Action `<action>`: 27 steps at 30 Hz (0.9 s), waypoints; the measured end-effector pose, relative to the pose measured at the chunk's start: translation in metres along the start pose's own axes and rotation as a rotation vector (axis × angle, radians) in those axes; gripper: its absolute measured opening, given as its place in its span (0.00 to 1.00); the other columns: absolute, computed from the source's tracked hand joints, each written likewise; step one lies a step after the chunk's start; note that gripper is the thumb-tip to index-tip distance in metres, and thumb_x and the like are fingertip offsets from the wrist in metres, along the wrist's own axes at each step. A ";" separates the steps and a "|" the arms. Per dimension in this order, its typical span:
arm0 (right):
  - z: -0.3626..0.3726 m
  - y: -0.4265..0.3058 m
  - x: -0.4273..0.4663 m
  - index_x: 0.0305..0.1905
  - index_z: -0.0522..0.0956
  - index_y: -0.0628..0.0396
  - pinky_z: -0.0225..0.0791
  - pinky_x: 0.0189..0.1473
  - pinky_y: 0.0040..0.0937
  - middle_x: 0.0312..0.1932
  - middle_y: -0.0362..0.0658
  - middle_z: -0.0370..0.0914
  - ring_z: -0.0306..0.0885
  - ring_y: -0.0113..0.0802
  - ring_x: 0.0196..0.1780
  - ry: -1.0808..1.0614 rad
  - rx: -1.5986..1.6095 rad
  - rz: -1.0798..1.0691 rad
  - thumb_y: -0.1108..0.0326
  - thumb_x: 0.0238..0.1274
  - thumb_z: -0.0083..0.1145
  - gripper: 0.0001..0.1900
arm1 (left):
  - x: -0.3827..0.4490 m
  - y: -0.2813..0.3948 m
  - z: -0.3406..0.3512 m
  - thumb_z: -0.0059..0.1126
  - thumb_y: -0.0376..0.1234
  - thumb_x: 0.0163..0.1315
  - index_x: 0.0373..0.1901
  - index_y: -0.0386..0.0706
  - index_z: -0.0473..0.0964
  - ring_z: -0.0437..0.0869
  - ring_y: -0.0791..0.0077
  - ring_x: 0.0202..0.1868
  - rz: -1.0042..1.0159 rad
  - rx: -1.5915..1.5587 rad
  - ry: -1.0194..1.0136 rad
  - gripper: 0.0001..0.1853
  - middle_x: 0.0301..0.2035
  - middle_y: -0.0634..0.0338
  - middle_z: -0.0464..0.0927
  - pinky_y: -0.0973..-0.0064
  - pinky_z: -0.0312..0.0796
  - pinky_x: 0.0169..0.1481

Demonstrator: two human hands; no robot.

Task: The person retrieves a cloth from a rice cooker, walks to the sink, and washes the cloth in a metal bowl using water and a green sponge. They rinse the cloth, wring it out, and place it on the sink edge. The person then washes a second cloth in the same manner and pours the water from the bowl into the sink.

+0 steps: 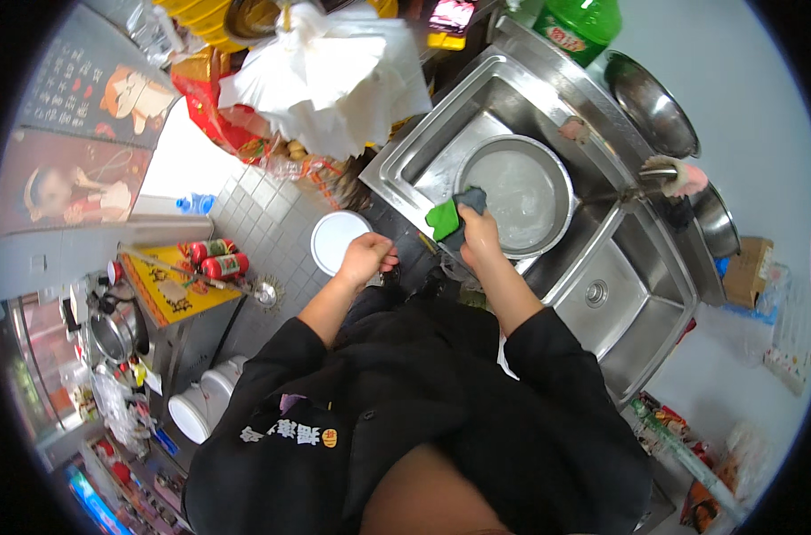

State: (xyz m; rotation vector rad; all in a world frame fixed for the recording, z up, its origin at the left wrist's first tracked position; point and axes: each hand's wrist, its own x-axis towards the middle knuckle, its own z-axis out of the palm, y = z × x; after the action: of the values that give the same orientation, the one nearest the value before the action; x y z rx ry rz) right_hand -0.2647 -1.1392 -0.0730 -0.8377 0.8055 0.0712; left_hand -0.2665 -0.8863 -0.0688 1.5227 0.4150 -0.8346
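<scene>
My right hand (480, 234) grips a folded cloth (447, 220), bright green on one part and dark grey on the other, at the near rim of the left sink bowl. Just past it, a round metal basin (519, 180) stands in that bowl with whitish, cloudy liquid inside. My left hand (367, 259) hangs over the floor with its fingers curled in and nothing seen in them. Below and beside it, partly covered by the hand, is a round white lid (335, 237).
The second sink bowl (596, 294) adjoins on the right, under a faucet wrapped with pink cloth (686, 179). White plastic bags (325, 73) hang ahead. Fire extinguishers (225, 265) lie on a yellow-topped counter (154, 284) at left. White buckets (190, 416) stand beside that counter.
</scene>
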 end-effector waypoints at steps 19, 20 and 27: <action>0.106 0.094 0.126 0.63 0.78 0.62 0.67 0.68 0.48 0.59 0.58 0.81 0.74 0.58 0.66 -0.413 -1.583 -0.818 0.68 0.59 0.67 0.26 | -0.218 -0.212 -0.193 0.57 0.36 0.74 0.45 0.35 0.76 0.88 0.66 0.36 -0.146 -0.355 0.588 0.11 0.38 0.53 0.85 0.67 0.82 0.41; 0.096 0.084 0.146 0.62 0.78 0.61 0.67 0.68 0.48 0.59 0.58 0.81 0.75 0.57 0.65 -0.406 -1.658 -0.900 0.67 0.60 0.66 0.25 | -0.222 -0.225 -0.207 0.57 0.36 0.74 0.46 0.35 0.76 0.88 0.65 0.37 -0.142 -0.326 0.609 0.12 0.38 0.53 0.85 0.66 0.83 0.41; 0.094 0.080 0.118 0.52 0.79 0.67 0.69 0.59 0.56 0.50 0.63 0.82 0.78 0.63 0.55 -0.073 -1.769 -1.020 0.60 0.63 0.62 0.21 | -0.324 -0.398 -0.264 0.56 0.38 0.73 0.45 0.36 0.75 0.89 0.56 0.35 -0.141 -0.959 0.843 0.13 0.37 0.50 0.84 0.58 0.84 0.38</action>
State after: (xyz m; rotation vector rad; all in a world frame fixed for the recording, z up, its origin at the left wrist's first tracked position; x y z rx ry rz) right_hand -0.1528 -1.0487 -0.1648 -2.7965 -0.0565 -0.1282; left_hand -0.6929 -0.5025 -0.1314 0.8509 1.3301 0.0201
